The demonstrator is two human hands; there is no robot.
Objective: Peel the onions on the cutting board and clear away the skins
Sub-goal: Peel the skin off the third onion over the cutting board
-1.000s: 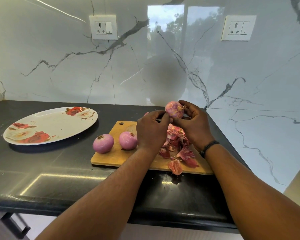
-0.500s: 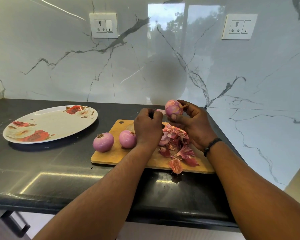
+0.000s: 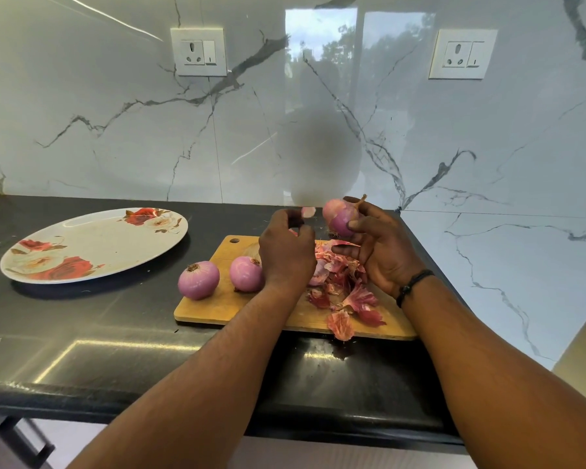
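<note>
An onion (image 3: 339,218) is gripped by the right hand (image 3: 383,252); a skin scrap (image 3: 308,211) is pinched by the left hand (image 3: 285,255). Skins (image 3: 344,292) overhang the cutting board (image 3: 217,304)'s near edge.

Matt wooden cutting board (image 3: 217,308) on glossy black counter (image 3: 115,350); papery skins (image 3: 349,292)

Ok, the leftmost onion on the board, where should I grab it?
Grip the onion round its smooth middle, coming from above and the left. Its cut top faces up, its left side overhangs the board edge, and another onion sits to its right.
</note>
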